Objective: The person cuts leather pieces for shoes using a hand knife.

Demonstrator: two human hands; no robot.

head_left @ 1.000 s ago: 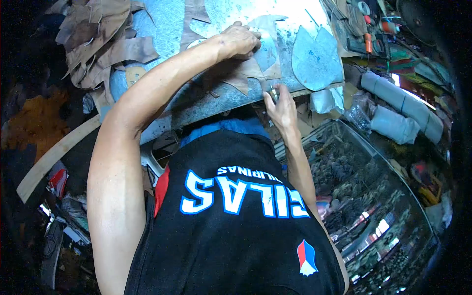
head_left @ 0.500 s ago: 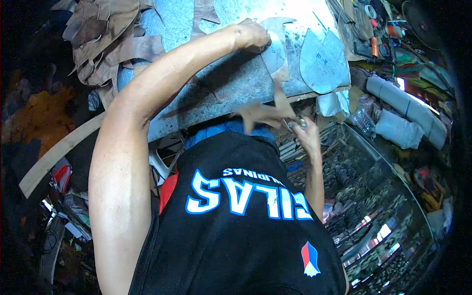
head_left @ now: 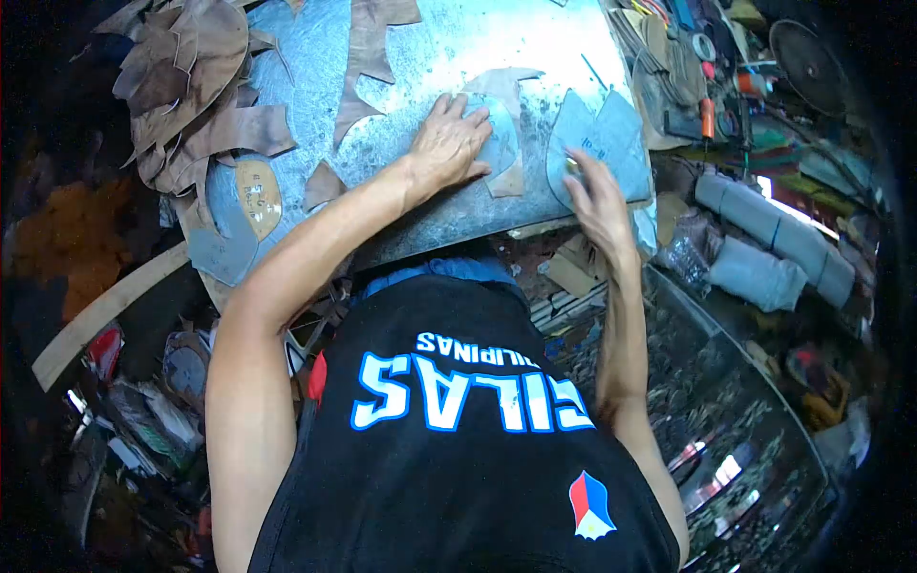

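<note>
My left hand (head_left: 447, 141) lies on the metal-topped table with fingers spread, pressing at the edge of a grey rounded template (head_left: 497, 143). That template rests on a brown leather piece (head_left: 508, 181), which shows around its edge. My right hand (head_left: 600, 202) is by the table's front right, over the lower part of a grey heart-shaped template (head_left: 602, 129) with pen marks. Its fingers are curled and slightly blurred around a small, partly hidden item with a yellowish glint; I cannot make out what it is.
A heap of leather scraps (head_left: 181, 86) covers the back left of the table (head_left: 420, 224). Near it lie a tan marked template (head_left: 258, 198) and a long leather offcut (head_left: 368, 48). Tools, including an orange-handled one (head_left: 707, 119), sit at the right. Wrapped rolls (head_left: 764, 215) lie beyond.
The loose leather offcut by my right hand has gone from view, and that hand has moved up to the table. My left hand has shifted left and flattened out. The view has turned slightly.
</note>
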